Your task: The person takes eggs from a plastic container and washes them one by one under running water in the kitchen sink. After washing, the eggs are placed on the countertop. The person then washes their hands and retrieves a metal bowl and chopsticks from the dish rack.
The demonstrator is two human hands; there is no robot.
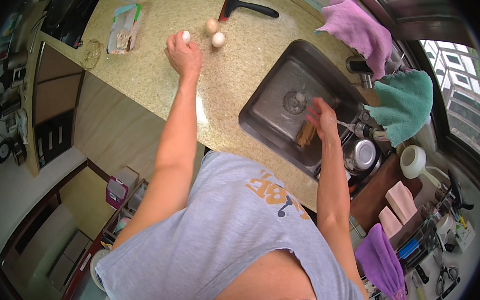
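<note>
My left hand (184, 57) is over the speckled countertop (150, 81), its fingers closed around a white egg (186, 37). Just right of it, a brown egg (211, 26) and a paler egg (218, 40) rest on the counter. My right hand (323, 116) is above the steel sink (270, 109), fingers apart and holding nothing, slightly blurred. A thin stream of water from the tap (362, 130) reaches this hand near the wrist. Below the fingers lies a brown fibrous scrubber (306, 134), partly hidden by the hand. The sink drain (294, 102) has a small whitish thing on it.
A black squeegee (254, 8) with a red edge and an opened plastic package (124, 28) lie on the counter. Pink (357, 30) and green (405, 105) cloths hang by the window. A metal pot (362, 154) and a brown board (377, 177) stand right of the sink.
</note>
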